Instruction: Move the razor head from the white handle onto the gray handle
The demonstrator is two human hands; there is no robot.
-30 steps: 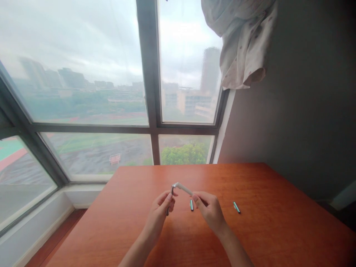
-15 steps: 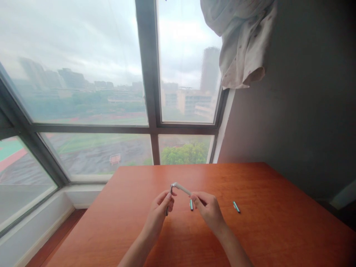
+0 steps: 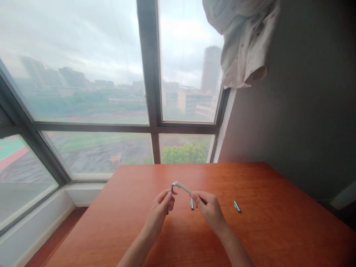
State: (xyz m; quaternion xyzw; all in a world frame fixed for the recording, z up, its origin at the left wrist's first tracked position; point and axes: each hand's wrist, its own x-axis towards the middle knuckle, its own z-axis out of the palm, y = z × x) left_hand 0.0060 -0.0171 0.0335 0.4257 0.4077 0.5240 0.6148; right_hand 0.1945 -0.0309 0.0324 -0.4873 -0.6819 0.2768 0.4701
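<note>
A person's two bare hands meet above a reddish-brown wooden table [image 3: 278, 230], seen from a camera on the head. Together they hold a slim tool [image 3: 180, 186] just over the middle of the tabletop. The tool is bent like an elbow, with a white bar running towards the right and a thin grey part dropping down on the left.

The left hand [image 3: 160, 211] has its thumb and fingers pinched together on the grey part. The right hand [image 3: 210, 209] has its fingertips closed on the near end of the white bar, with the other fingers curled in.

A small teal piece [image 3: 191, 203] lies flat on the table between the two hands, just beside the right fingertips. A second teal piece [image 3: 236, 206] lies on the table to the right, clear of the hand.

Beyond the far edge of the table stands a large window [image 3: 83, 74] with dark frames, showing a hazy view of buildings and trees. A pale spotted cloth [image 3: 244, 40] hangs bunched at the window's upper right corner. A plain dark wall [image 3: 306, 111] fills the right side.
</note>
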